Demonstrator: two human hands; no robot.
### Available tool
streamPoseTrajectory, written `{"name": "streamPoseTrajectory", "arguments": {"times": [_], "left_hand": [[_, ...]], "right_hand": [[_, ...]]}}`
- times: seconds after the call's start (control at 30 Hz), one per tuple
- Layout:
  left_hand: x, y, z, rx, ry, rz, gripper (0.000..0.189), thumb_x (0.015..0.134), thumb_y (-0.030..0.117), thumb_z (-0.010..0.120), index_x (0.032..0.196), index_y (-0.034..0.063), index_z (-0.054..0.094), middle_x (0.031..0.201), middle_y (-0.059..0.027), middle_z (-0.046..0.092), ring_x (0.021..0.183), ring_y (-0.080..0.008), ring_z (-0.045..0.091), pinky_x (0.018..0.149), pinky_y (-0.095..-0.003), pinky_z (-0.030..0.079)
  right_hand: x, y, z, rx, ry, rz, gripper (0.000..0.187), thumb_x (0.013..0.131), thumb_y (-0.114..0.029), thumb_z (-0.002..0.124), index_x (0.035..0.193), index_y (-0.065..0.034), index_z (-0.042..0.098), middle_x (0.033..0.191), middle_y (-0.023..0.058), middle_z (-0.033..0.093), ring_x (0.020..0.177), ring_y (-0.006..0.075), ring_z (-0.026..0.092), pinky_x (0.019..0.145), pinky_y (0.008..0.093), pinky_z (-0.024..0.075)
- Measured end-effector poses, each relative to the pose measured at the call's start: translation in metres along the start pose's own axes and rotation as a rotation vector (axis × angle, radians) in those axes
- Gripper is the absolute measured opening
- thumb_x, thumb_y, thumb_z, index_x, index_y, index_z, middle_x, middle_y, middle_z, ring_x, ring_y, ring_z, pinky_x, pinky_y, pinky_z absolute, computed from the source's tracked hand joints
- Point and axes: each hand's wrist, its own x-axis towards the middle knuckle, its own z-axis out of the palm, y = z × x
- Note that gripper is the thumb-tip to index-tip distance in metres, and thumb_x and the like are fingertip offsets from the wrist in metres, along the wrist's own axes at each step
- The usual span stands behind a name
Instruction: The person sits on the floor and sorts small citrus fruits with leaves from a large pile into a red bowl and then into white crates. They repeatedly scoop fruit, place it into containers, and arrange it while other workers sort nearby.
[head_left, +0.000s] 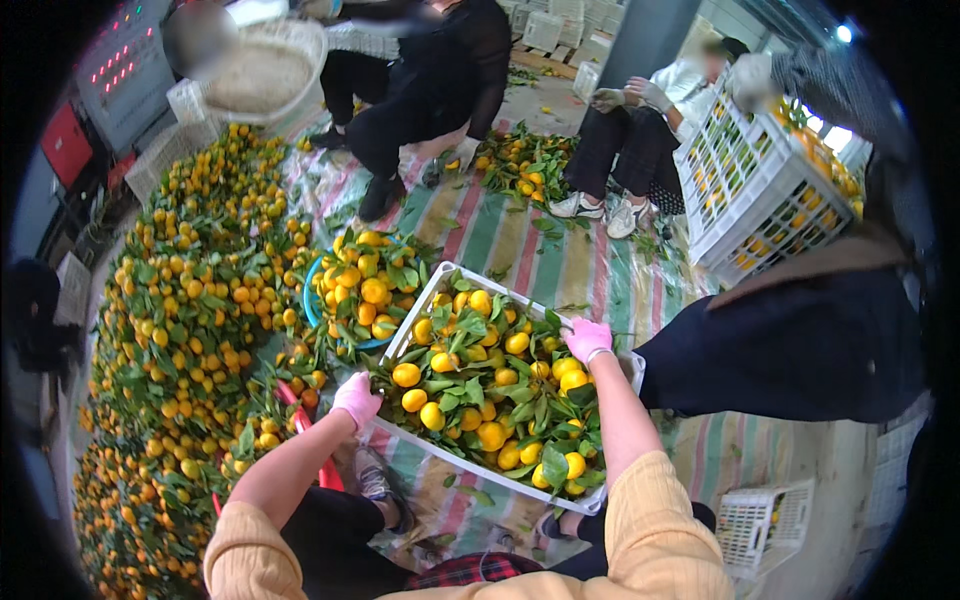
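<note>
Before me is a white plastic crate heaped with orange citrus fruit and green leaves. My left hand, in a pink glove, grips the crate at its left end. On the far right part, my right hand, in a matching pink glove, is closed at the rim. Fruit and leaves hide part of the rim near both hands. Just beyond the crate's left side stands a blue round basket, also piled with leafy citrus.
A large heap of leafy citrus spreads along the left. Striped sheeting covers the floor. At right, a person holds a tilted white crate of fruit. Two people sit at the back near a smaller fruit pile. Another crate lies lower right.
</note>
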Motion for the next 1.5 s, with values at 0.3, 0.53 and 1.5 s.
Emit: {"name": "streamPoseTrajectory", "arguments": {"times": [0.3, 0.53, 1.5], "left_hand": [[-0.129, 0.013, 0.017, 0.112, -0.161, -0.065, 0.041, 0.080, 0.032, 0.070, 0.099, -0.0042, 0.069, 0.095, -0.0279, 0.069, 0.095, -0.0425, 0.067, 0.085, -0.0458, 0.053], [-0.183, 0.080, 0.014, 0.526, 0.121, 0.345, 0.046, 0.081, 0.035, 0.071, 0.113, 0.0033, 0.064, 0.127, -0.0207, 0.058, 0.123, -0.0372, 0.054, 0.105, -0.0485, 0.043], [-0.177, 0.042, 0.127, 0.382, -0.207, 1.519, 0.037, 0.081, 0.018, 0.066, 0.116, 0.0085, 0.061, 0.133, -0.0133, 0.056, 0.128, -0.0278, 0.052, 0.111, -0.0429, 0.043]], "right_hand": [[-0.026, -0.011, -0.033, 0.110, -0.308, -0.201, 0.050, 0.094, -0.054, 0.054, 0.110, -0.0072, 0.064, 0.107, 0.0180, 0.070, 0.103, 0.0353, 0.066, 0.088, 0.0454, 0.0505], [-0.035, -0.026, -0.004, 0.158, -0.098, -0.244, 0.042, 0.089, -0.051, 0.063, 0.108, -0.0140, 0.067, 0.106, 0.0125, 0.070, 0.101, 0.0323, 0.066, 0.089, 0.0428, 0.0507], [-0.069, -0.059, -0.012, 0.064, -0.027, -0.112, 0.047, 0.090, -0.054, 0.061, 0.109, -0.0119, 0.066, 0.113, 0.0094, 0.063, 0.108, 0.0278, 0.061, 0.092, 0.0427, 0.0457]]}}
